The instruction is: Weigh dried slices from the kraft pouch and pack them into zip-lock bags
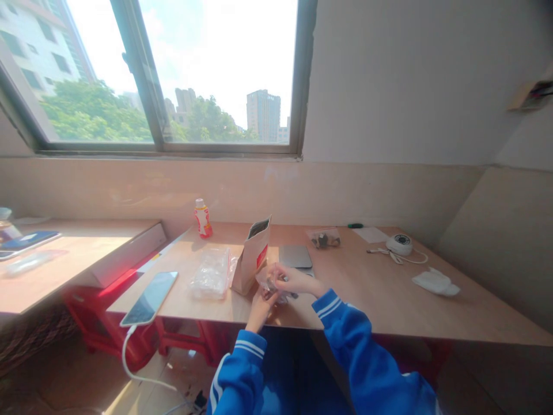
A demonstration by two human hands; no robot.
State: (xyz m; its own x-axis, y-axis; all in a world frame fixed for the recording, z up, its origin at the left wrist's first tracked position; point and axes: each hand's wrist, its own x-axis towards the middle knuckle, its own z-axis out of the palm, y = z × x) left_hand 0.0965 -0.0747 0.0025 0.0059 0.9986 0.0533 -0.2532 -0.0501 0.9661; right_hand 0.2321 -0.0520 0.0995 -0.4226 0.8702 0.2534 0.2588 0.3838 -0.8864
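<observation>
My left hand (260, 306) and my right hand (299, 281) are close together over the front of the table. Their fingers are closed on a small clear plastic bag (264, 279) with dark pieces in it, which I cannot make out well. Just behind and left of the hands stands an open-topped brown paper bag (245, 269) with a red label. Beyond my right hand lies a flat grey device (295, 256), like a small scale. Another clear bag with dark lumps (323, 238) lies farther back.
Clear plastic bags (210, 275) lie left of the paper bag, near a drink bottle (202, 219). A phone (150, 298) on a charging cable overhangs the table's left edge. To the right are a white fan-like device (399, 244), a crumpled white packet (435, 282) and a paper sheet (370, 234).
</observation>
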